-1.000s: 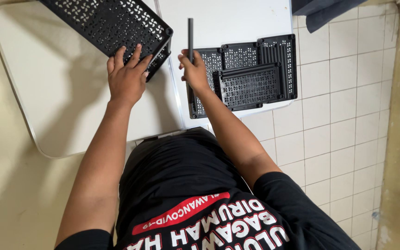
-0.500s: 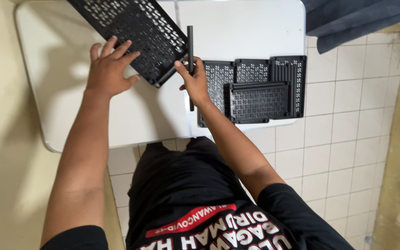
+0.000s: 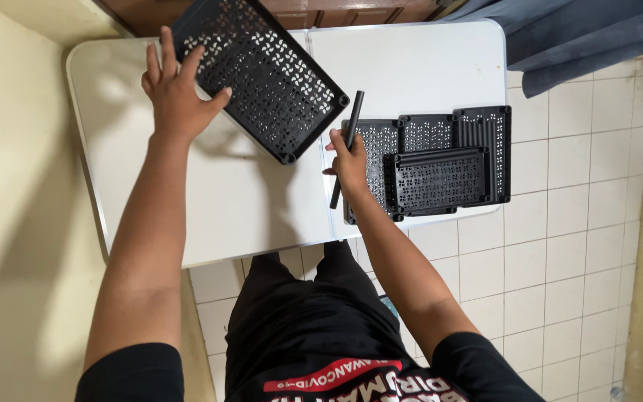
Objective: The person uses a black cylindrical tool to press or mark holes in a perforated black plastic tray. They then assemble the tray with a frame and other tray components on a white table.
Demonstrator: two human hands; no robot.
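I see the white table (image 3: 210, 216) under both hands. The big black tray (image 3: 262, 74) lies under my left hand's (image 3: 175, 93) spread fingertips. A tray stack (image 3: 429, 167) sits just right of my right hand (image 3: 351, 160), whose fingers clamp a black rod (image 3: 346, 149).

Before you, the white folding table (image 3: 247, 201) carries a large perforated black panel (image 3: 269, 82) and stacked smaller black panels (image 3: 440, 160).
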